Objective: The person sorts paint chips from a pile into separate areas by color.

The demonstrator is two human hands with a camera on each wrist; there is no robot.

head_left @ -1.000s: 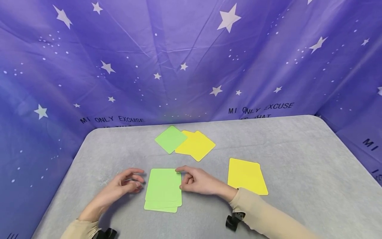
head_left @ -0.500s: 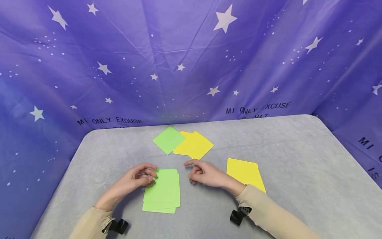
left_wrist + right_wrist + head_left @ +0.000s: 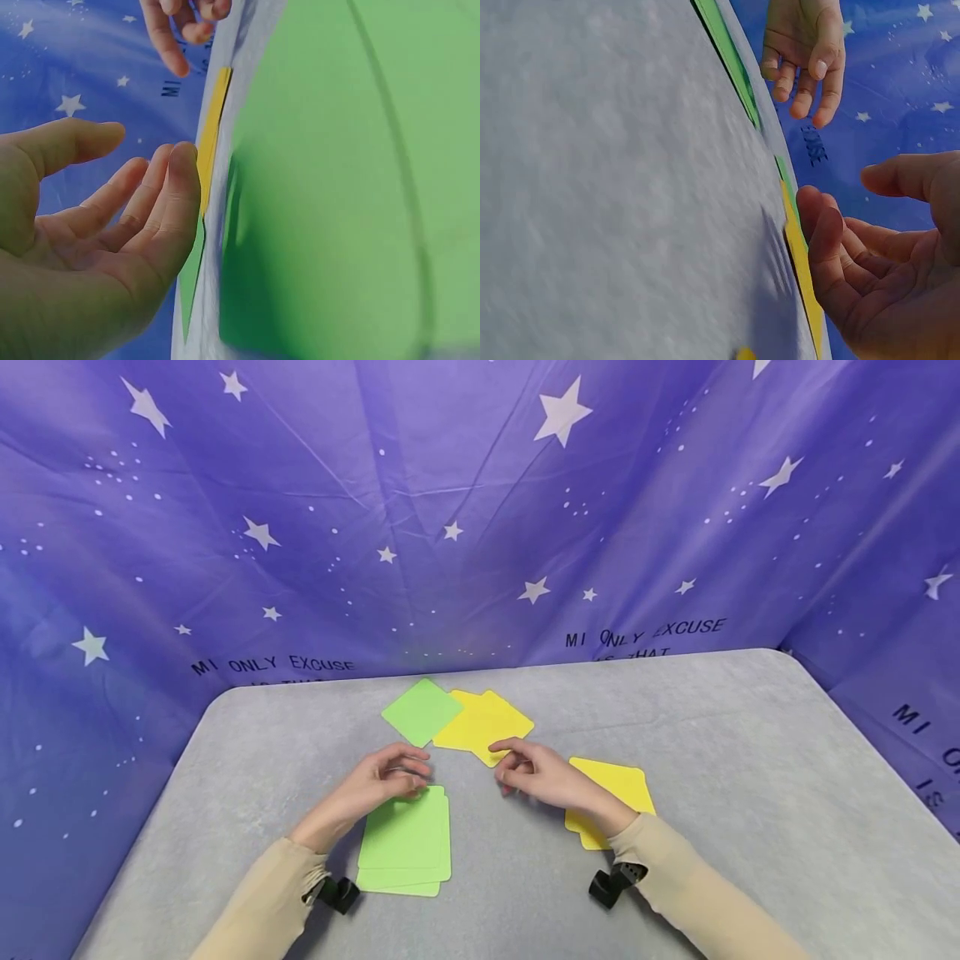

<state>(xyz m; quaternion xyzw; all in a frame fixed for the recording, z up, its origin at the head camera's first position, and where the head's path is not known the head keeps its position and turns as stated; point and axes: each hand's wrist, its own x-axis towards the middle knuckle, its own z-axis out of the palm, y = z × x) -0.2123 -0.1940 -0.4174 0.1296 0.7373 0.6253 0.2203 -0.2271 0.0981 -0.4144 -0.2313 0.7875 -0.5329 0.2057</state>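
While bare hands (image 3: 381, 783) hover, flat round-cornered cards (image 3: 406, 843) overlap.

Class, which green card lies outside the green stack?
The far green card, turned like a diamond, its corner overlapping a yellow card; the other green cards lie stacked.

That's 1 green card (image 3: 422, 714) by the counter's (image 3: 750, 760) far edge, at least 2 yellow cards (image 3: 491, 718) there too; 1 green stack (image 3: 405, 843) showing 3, 1 yellow stack (image 3: 618, 781) showing at least 2, and 2 sets of fingers (image 3: 405, 750)!
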